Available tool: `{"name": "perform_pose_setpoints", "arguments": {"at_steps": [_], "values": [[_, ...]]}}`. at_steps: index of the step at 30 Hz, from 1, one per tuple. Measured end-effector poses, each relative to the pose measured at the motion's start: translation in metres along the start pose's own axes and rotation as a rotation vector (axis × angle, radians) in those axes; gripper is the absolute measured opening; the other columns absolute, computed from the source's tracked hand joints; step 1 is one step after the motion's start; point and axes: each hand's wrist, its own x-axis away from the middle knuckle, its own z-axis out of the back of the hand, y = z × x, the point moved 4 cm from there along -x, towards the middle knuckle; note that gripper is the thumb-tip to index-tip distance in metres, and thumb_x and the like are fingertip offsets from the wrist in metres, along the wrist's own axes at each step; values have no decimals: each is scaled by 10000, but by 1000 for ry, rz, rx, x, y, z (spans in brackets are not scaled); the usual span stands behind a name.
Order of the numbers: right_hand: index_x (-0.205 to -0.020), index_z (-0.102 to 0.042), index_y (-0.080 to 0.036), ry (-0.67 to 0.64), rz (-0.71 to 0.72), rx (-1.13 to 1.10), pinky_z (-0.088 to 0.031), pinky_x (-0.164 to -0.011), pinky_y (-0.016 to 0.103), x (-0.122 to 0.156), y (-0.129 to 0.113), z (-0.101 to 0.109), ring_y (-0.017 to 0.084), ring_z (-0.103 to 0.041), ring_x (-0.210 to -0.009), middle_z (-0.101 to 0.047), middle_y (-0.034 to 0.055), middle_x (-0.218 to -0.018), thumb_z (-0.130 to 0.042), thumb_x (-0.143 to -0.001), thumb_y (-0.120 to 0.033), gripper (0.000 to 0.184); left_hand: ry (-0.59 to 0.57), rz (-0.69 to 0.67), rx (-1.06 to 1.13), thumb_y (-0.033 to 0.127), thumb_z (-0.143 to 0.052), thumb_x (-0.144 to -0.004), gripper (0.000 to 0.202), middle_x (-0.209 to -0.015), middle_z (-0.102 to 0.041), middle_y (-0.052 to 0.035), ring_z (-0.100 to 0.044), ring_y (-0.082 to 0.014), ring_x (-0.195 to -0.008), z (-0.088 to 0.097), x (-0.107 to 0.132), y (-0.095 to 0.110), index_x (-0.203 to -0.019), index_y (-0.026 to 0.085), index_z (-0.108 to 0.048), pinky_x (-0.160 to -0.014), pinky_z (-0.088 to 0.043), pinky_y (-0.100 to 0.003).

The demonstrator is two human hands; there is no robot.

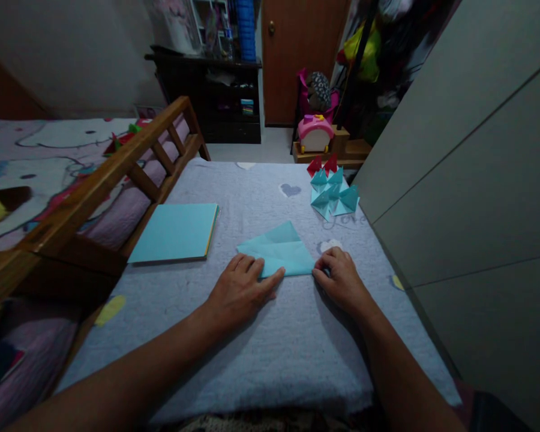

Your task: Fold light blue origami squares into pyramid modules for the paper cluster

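Note:
A light-blue sheet of paper (282, 251), folded into a triangle-like shape, lies on a grey-blue bed cover (261, 336). My left hand (243, 291) rests flat on its near-left corner, fingers stretched out and pressing down. My right hand (339, 277) sits at the sheet's near-right corner with its fingers curled, the fingertips pinching or pressing that corner.
A stack of coloured paper (175, 232) with a blue top sheet lies to the left. Several folded blue and red paper shapes (332, 189) sit at the far right. A wooden bed rail (112, 174) runs along the left; a grey wardrobe (472, 180) stands on the right.

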Motion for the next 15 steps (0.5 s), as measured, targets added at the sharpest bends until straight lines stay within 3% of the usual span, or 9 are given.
{"name": "perform_pose_setpoints", "arguments": {"at_steps": [3,9,12,15], "values": [[-770,-662,-194,-7,-3,-10,-410,-919,393,0,0,2,255,-537,-993,-598,79,-958,-637,-830,-170,69,-37,15,16,520,-657,-914,482,-1197,-653,-110,-587,-314,-1073,3,1,3,-1352,334,-579,-951,-417,-465],[-774,-665,-198,-18,3,-46,-418,-918,371,0,3,6,235,-548,-981,-602,65,-955,-620,-829,-153,84,-27,-52,57,521,-591,-957,502,-1459,-547,-109,-503,-319,-1282,-2,3,9,-1351,212,-564,-1080,-344,-468],[-788,-672,-200,5,10,-38,-417,-924,371,1,7,9,233,-550,-988,-603,65,-963,-616,-831,-151,86,-65,-136,95,507,-556,-978,534,-1472,-531,-142,-510,-306,-1287,-9,3,13,-1365,141,-520,-1077,-366,-432],[-788,-669,-205,15,10,-42,-420,-918,368,2,11,11,230,-550,-986,-606,61,-961,-608,-834,-154,92,-66,-152,112,538,-566,-963,607,-1441,-546,-171,-534,-312,-1250,-11,2,14,-1410,140,-466,-1046,-402,-418]]}}
